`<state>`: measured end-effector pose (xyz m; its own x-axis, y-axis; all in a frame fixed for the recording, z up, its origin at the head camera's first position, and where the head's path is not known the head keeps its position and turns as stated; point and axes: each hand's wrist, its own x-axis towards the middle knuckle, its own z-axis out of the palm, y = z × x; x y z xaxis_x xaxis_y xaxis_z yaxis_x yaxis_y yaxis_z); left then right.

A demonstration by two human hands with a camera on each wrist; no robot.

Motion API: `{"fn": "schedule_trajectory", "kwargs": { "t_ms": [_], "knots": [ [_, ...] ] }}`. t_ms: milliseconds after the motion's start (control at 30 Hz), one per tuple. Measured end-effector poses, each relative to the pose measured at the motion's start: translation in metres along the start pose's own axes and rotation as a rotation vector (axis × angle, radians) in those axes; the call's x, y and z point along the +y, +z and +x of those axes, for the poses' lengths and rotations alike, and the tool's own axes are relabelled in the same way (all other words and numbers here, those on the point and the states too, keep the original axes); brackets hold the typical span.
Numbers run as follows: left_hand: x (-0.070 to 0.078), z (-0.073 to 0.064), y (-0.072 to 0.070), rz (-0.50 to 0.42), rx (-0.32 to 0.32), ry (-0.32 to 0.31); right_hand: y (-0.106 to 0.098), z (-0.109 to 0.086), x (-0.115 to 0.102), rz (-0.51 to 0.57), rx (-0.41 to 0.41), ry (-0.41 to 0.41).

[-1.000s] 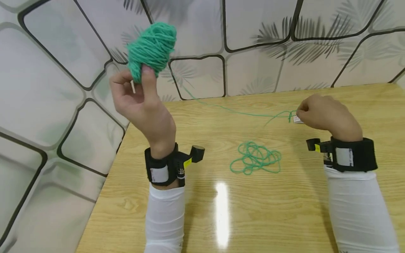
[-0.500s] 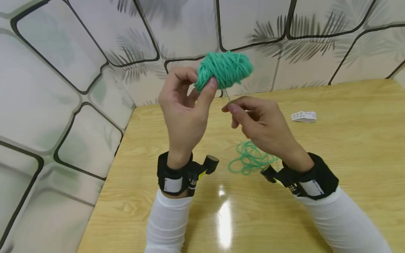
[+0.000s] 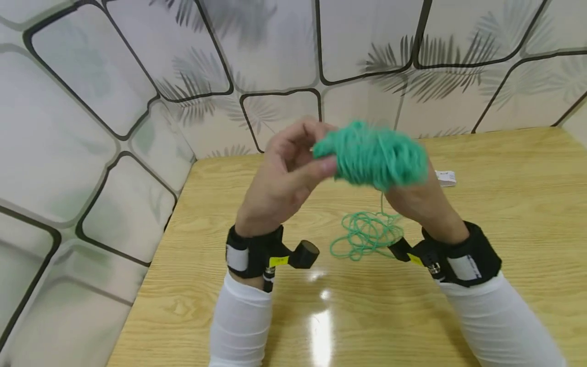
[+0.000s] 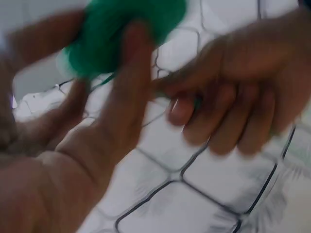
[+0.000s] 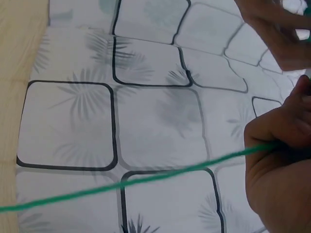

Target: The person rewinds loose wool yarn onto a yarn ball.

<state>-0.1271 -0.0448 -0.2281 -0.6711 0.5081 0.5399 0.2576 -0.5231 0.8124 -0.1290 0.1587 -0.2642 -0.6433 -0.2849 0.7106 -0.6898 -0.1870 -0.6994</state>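
A ball of green yarn [image 3: 376, 155], blurred by motion, is held up over the table. My left hand [image 3: 279, 188] pinches its left end between thumb and fingers. Behind the ball, my right hand [image 3: 417, 201] is mostly hidden in the head view. In the left wrist view its fingers [image 4: 221, 119] are curled in, close beside the ball. A green yarn strand [image 5: 146, 178] runs into the right hand in the right wrist view. From there it hangs down to a loose tangle of yarn [image 3: 367, 229] on the table.
The wooden table [image 3: 183, 285] meets a patterned wall covering [image 3: 275, 56] at the back and left. A small white paper label [image 3: 446, 178] lies at the right, partly behind the right forearm. Both wrists wear black camera straps.
The left hand has brought the yarn ball down and to the right, in front of the right hand. The right hand has come in from beside the label at the far right.
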Motion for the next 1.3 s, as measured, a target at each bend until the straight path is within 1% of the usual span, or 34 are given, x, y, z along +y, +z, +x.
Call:
{"fn": "schedule_trajectory", "kwargs": {
  "t_ms": [33,67,100,133,167,200,233,267,300,367,400,433,467,500,533,567,600,633,700,733,767,800,833,867,933,967,1000,1067,1100,1133,1167,1200,1233,1300],
  "knots": [
    [-0.003,0.002,0.001,0.023,0.105,0.083,0.003,0.000,-0.001,-0.056,-0.006,0.006],
    [-0.007,0.004,0.002,0.099,0.203,0.164,0.005,-0.001,-0.003,-0.117,-0.008,0.010],
    [-0.009,0.005,0.002,0.226,0.292,0.220,0.006,-0.001,-0.006,-0.180,-0.011,0.019],
    [-0.011,0.006,0.001,0.376,0.357,0.241,0.005,-0.001,-0.010,-0.314,-0.008,0.025],
    [-0.011,0.007,0.000,0.512,0.393,0.239,0.004,-0.002,-0.014,-0.375,-0.003,0.026],
    [-0.010,0.006,-0.001,0.616,0.392,0.211,0.002,-0.002,-0.016,-0.419,0.011,0.021],
    [-0.008,0.005,-0.002,0.676,0.341,0.168,0.000,-0.001,-0.018,-0.439,0.034,0.016],
    [-0.006,0.004,-0.004,0.699,0.249,0.110,-0.002,-0.001,-0.019,-0.451,0.062,0.003],
    [-0.002,0.002,-0.005,0.668,0.132,0.043,-0.004,0.000,-0.019,-0.457,0.088,-0.013],
    [0.003,-0.001,-0.008,0.473,-0.077,-0.077,-0.008,0.001,-0.017,-0.432,0.130,-0.039],
    [0.004,-0.001,-0.008,0.354,-0.138,-0.121,-0.008,0.002,-0.015,-0.389,0.137,-0.047],
    [0.004,-0.001,-0.009,0.230,-0.166,-0.138,-0.008,0.002,-0.013,-0.357,0.134,-0.059],
    [0.003,-0.001,-0.008,0.108,-0.155,-0.130,-0.007,0.002,-0.011,-0.346,0.121,-0.073],
    [0.001,0.001,-0.007,0.005,-0.108,-0.094,-0.005,0.002,-0.009,-0.335,0.093,-0.074],
    [-0.002,0.003,-0.006,-0.042,-0.035,-0.030,-0.003,0.002,-0.008,-0.329,0.063,-0.069],
    [-0.005,0.005,-0.005,-0.025,0.053,0.045,-0.001,0.002,-0.007,-0.332,0.032,-0.063],
    [-0.009,0.006,-0.004,0.059,0.143,0.115,0.002,0.001,-0.007,-0.360,0.006,-0.053],
    [-0.011,0.007,-0.004,0.205,0.219,0.164,0.003,0.001,-0.008,-0.407,-0.019,-0.048],
    [-0.013,0.008,-0.006,0.571,0.327,0.163,0.004,0.001,-0.010,-0.471,-0.052,-0.024],
    [-0.013,0.007,-0.008,0.714,0.330,0.123,0.003,0.001,-0.011,-0.490,-0.046,-0.017],
    [-0.012,0.005,-0.011,0.793,0.281,0.071,0.001,0.001,-0.012,-0.507,-0.030,-0.015],
    [-0.010,0.004,-0.014,0.824,0.197,0.011,-0.001,0.001,-0.012,-0.518,-0.007,-0.012],
    [-0.008,0.002,-0.016,0.788,0.093,-0.058,-0.004,0.001,-0.012,-0.517,0.019,-0.009],
    [-0.006,0.001,-0.020,0.688,-0.006,-0.123,-0.007,0.001,-0.011,-0.498,0.046,-0.007],
    [-0.005,0.000,-0.026,0.403,-0.152,-0.205,-0.011,0.001,-0.006,-0.410,0.077,-0.002],
    [-0.007,0.000,-0.028,0.239,-0.178,-0.216,-0.012,0.002,-0.003,-0.354,0.072,-0.005],
    [-0.009,0.001,-0.029,0.090,-0.166,-0.202,-0.013,0.002,-0.001,-0.323,0.060,-0.008],
    [-0.015,0.005,-0.028,-0.171,-0.062,-0.106,-0.010,0.000,0.001,-0.283,0.007,0.025],
    [-0.018,0.007,-0.026,-0.230,0.029,-0.039,-0.007,0.000,0.001,-0.280,-0.029,0.038],
    [-0.021,0.009,-0.024,-0.216,0.128,0.038,-0.005,0.000,0.001,-0.296,-0.060,0.051],
    [-0.023,0.011,-0.022,-0.120,0.221,0.113,-0.002,0.000,-0.001,-0.325,-0.087,0.066],
    [-0.024,0.012,-0.020,0.051,0.293,0.165,0.000,0.000,-0.004,-0.367,-0.104,0.085],
    [-0.024,0.012,-0.020,0.268,0.353,0.178,0.001,0.000,-0.006,-0.387,-0.115,0.109],
    [-0.022,0.010,-0.021,0.699,0.406,0.107,0.001,0.000,-0.011,-0.409,-0.095,0.118]
  ]
}}
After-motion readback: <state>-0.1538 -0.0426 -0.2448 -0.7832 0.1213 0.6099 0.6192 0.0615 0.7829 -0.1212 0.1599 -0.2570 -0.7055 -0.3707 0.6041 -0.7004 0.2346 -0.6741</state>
